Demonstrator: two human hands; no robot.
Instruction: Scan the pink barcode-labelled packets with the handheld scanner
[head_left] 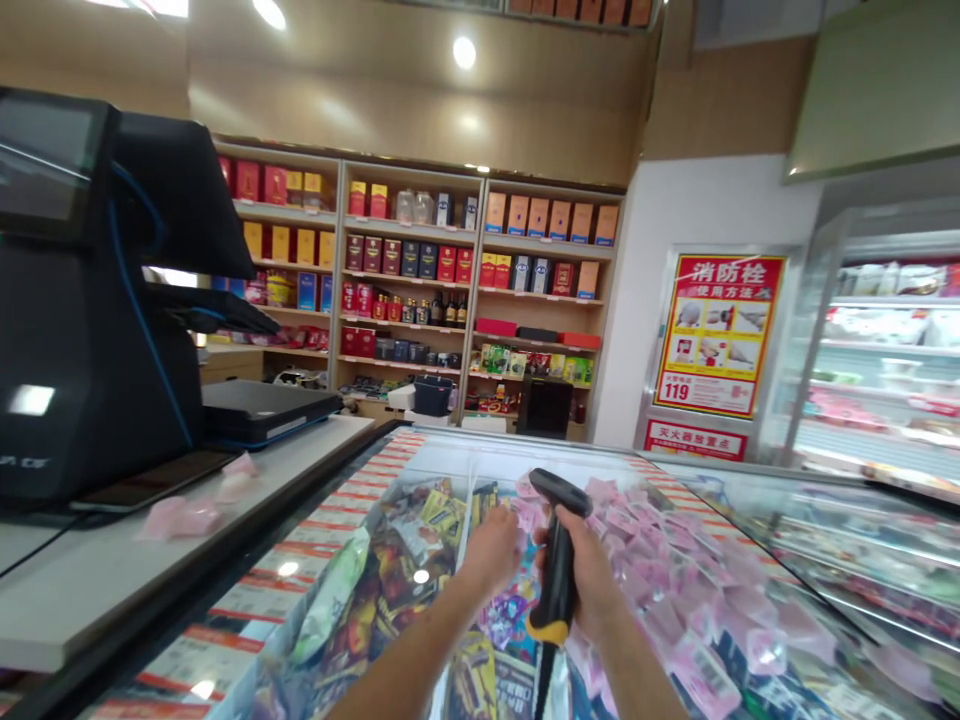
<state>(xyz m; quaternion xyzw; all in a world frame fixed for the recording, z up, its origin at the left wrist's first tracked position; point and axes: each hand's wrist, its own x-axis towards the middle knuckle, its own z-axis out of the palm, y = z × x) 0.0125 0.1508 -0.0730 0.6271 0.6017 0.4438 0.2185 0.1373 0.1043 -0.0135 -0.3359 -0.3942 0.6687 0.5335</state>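
Note:
My right hand is wrapped round the handle of a black barcode scanner with a yellow band near its lower end. The scanner stands upright, its head at the top and a dark cable hanging below. To its left, my left hand is closed, fingers curled; whatever it may hold is hidden. Both hands are above a chest freezer with wrapped ice creams. Brown and yellow packets lie on the left side, purple packets in the middle. Many small pink slips cover the right side.
A black checkout terminal stands on the white counter at left, with crumpled pink pieces beside it. Striped price labels run along the freezer edge. Behind are shelves of boxed goods, a red fire-hydrant sign and a display fridge.

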